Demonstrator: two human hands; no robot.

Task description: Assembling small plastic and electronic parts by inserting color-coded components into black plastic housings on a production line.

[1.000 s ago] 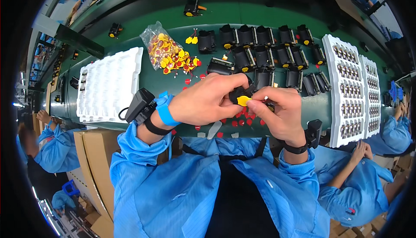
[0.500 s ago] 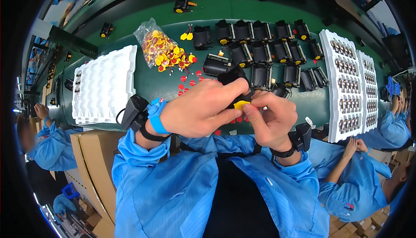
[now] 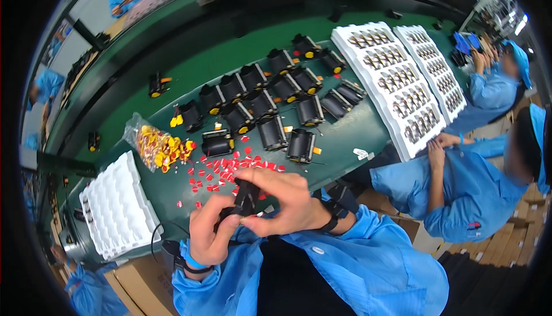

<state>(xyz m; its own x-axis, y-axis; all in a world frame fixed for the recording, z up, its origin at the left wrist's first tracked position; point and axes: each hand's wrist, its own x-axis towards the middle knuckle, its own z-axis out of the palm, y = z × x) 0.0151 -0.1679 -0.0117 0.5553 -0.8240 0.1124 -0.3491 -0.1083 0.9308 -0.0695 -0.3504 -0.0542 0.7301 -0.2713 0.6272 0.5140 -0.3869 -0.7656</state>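
Close to my body, both hands are closed round a black plastic housing. My left hand grips its left side, with thumb and fingers pinched on it. From the right, my right hand holds it between forefinger and thumb. Much of the housing is covered by my fingers, and no yellow disc shows on it from here. Just beyond my hands lie many loose red round pieces on the green table. Similar black housings with yellow discs, such as one housing, stand in rough rows farther off.
A clear plastic bag spills yellow and red wired discs. On the left is a white moulded tray, mostly bare; on the right, a white tray holds rows of small metal parts. A co-worker sits at the right. A cardboard box stands lower left.
My view has swung to the right and tilted. The yellow disc pinched in my right fingers earlier no longer shows; both hands now hold the black housing, nearer my body.
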